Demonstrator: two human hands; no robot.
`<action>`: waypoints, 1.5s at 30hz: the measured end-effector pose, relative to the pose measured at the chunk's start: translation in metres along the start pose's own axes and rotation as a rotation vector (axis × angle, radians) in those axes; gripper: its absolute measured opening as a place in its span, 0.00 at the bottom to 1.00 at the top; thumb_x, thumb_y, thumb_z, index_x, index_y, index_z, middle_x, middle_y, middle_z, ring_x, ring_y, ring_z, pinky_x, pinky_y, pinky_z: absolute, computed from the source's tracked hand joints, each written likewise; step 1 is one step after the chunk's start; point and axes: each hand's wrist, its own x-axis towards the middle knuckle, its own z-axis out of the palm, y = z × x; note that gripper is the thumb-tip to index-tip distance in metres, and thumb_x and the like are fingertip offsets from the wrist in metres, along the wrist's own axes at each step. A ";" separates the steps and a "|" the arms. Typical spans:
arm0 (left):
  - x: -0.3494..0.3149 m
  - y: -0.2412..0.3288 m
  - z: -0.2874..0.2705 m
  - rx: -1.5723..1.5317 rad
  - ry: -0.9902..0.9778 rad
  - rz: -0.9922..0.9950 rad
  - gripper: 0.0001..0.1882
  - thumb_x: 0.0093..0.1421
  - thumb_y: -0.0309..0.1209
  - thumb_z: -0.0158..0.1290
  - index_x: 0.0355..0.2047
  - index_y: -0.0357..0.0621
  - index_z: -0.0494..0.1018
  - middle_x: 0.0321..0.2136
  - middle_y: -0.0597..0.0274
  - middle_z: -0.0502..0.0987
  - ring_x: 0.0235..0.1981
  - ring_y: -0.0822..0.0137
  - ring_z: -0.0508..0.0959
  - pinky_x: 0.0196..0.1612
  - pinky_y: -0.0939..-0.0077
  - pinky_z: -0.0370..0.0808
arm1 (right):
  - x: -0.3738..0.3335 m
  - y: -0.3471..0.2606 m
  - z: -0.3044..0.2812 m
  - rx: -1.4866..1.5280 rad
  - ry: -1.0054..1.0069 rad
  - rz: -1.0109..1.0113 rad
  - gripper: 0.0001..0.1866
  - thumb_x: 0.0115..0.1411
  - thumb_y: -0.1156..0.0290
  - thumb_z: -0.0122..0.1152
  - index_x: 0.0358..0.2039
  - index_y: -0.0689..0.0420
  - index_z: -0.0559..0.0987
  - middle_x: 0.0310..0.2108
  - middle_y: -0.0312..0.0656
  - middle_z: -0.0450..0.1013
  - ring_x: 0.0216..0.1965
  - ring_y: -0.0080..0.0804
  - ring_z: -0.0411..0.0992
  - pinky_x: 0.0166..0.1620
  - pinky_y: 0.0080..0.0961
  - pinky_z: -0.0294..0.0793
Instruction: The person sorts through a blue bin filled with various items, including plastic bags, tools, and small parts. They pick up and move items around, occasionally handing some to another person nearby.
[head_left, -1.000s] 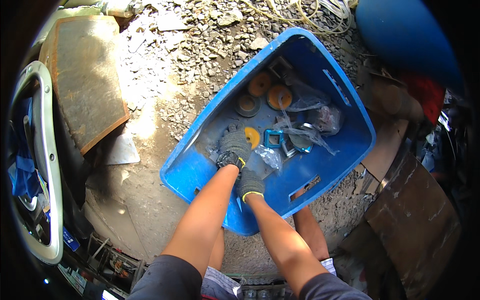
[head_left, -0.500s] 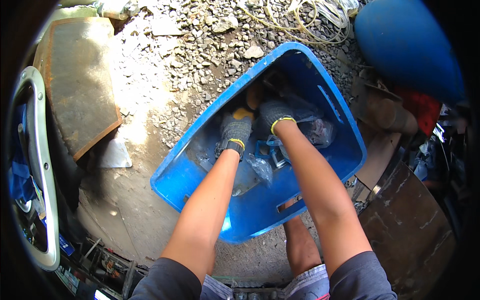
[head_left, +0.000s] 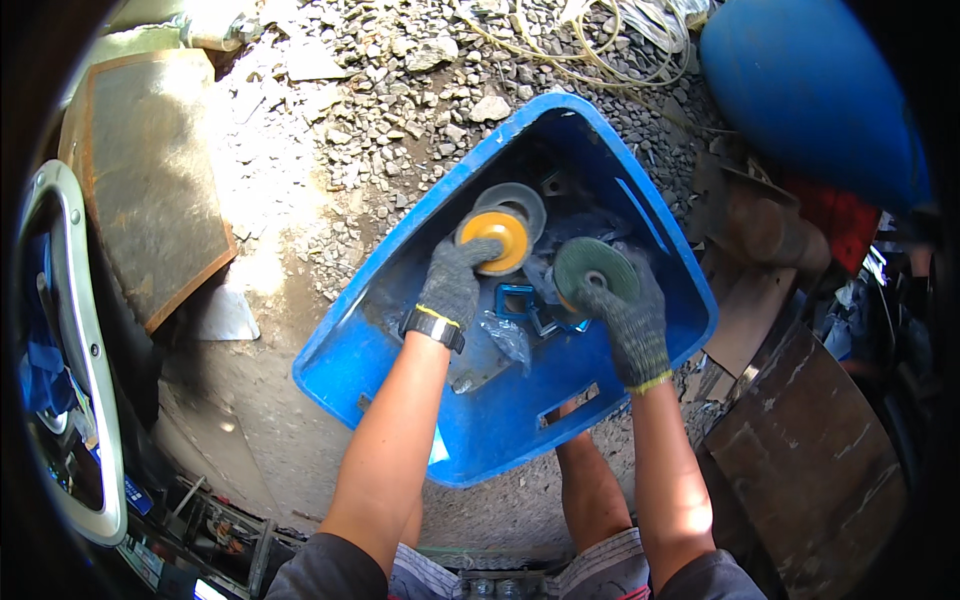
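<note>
Both my hands wear grey knit gloves and are inside the blue plastic bin (head_left: 480, 440). My left hand (head_left: 448, 280) grips a round abrasive disc with a yellow centre (head_left: 512, 232), thumb on its face. A grey disc (head_left: 530, 203) overlaps just beyond it; whether I hold that one too is unclear. In my right hand (head_left: 640, 325) is a dark green grinding disc (head_left: 600, 262) with a hole in its middle, thumb near the hole. Between the hands lie a small blue square frame (head_left: 515, 300) and a crumpled clear plastic bag (head_left: 508, 338).
Gravel (head_left: 380, 120) and bare ground surround the bin. A rusty-edged metal panel (head_left: 150, 170) stands at left, near a silver-framed piece (head_left: 95, 350). To the right are a blue drum (head_left: 810, 90), a rusty pipe (head_left: 770, 235) and a brown sheet (head_left: 810, 440). Pale cord (head_left: 620, 70) coils at the top.
Both hands have come up from deep in the bin toward me, and the right has moved to the right. The yellow-centred disc and the green disc now show clearly in them.
</note>
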 end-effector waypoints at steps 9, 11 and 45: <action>0.107 -0.062 0.023 1.457 0.109 0.155 0.20 0.62 0.43 0.59 0.47 0.41 0.82 0.46 0.42 0.83 0.47 0.46 0.83 0.52 0.55 0.79 | -0.128 -0.057 -0.015 0.040 0.206 0.244 0.28 0.53 0.72 0.78 0.52 0.60 0.75 0.46 0.40 0.77 0.47 0.28 0.75 0.52 0.28 0.76; 0.092 -0.047 0.069 1.538 0.071 0.081 0.24 0.63 0.50 0.57 0.47 0.42 0.82 0.46 0.39 0.82 0.48 0.43 0.82 0.52 0.52 0.79 | -0.145 -0.042 -0.008 0.176 0.279 0.327 0.27 0.53 0.72 0.78 0.52 0.60 0.75 0.46 0.41 0.76 0.47 0.29 0.75 0.53 0.29 0.75; -0.277 0.004 -0.068 0.457 0.223 0.120 0.38 0.50 0.27 0.65 0.63 0.35 0.68 0.55 0.54 0.77 0.57 0.59 0.76 0.60 0.66 0.76 | -0.158 -0.031 -0.033 1.019 0.042 0.291 0.30 0.55 0.75 0.68 0.59 0.60 0.74 0.52 0.45 0.75 0.56 0.41 0.74 0.63 0.44 0.73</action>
